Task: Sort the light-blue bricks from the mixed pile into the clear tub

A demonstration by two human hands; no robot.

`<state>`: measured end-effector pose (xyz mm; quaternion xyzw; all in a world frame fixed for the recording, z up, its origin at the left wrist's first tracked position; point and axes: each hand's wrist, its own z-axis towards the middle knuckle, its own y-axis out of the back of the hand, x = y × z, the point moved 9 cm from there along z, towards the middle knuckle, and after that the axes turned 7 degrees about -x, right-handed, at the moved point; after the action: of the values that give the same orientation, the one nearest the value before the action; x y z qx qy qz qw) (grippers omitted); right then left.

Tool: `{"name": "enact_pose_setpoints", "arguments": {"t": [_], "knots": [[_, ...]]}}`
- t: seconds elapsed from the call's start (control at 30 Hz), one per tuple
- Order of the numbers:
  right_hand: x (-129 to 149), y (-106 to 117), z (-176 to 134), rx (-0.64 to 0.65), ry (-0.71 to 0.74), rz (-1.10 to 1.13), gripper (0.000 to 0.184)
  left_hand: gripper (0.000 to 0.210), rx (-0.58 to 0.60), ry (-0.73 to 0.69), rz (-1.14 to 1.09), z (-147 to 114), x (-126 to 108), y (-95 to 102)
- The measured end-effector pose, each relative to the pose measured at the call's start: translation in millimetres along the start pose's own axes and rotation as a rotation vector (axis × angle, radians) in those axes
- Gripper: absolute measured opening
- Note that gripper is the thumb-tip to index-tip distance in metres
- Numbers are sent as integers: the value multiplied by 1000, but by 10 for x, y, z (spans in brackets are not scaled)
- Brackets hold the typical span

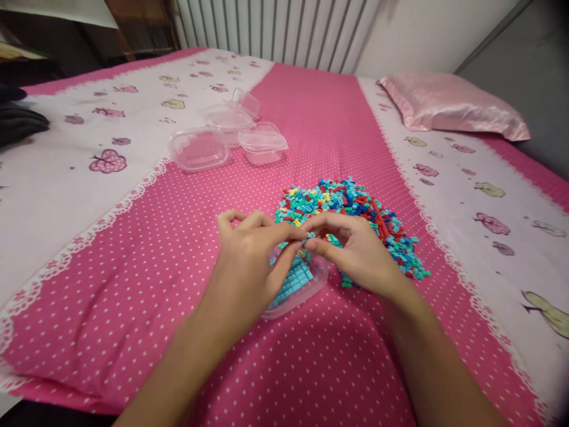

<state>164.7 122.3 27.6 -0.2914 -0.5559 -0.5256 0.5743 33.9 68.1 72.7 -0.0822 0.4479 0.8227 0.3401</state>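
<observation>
My left hand (249,255) and my right hand (355,249) meet fingertip to fingertip, both pinching a tiny light blue building brick (310,236). The fingers cover most of it. Just below them lies a clear plastic container (320,279), partly hidden by my left hand. Inside it, light blue bricks (294,279) are lined up in tight rows. A loose heap of small bricks (344,198) in turquoise, green, red, dark blue and yellow spreads behind and beside my right hand.
Several clear plastic tubs and lids (200,149) are grouped farther back on the pink dotted bedspread (155,267). A pink satin pillow (453,104) rests at the back right. Something black (20,118) sits at the left edge. A white radiator (275,29) stands behind the bed.
</observation>
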Motion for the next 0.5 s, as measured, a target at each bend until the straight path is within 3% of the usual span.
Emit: {"name": "enact_pose_setpoints", "arguments": {"t": [0.13,0.23,0.37,0.5], "knots": [[12,48,-14,-51,16,-80,8,11,12,1,-22,14,8,19],[37,11,-27,-19,25,-93,8,9,34,-11,-19,21,19,55],[83,-49,-51,47,43,-114,9,10,106,-121,-5,7,-30,38],[77,-72,-62,73,17,-115,11,7,68,-221,65,13,-79,46]]}}
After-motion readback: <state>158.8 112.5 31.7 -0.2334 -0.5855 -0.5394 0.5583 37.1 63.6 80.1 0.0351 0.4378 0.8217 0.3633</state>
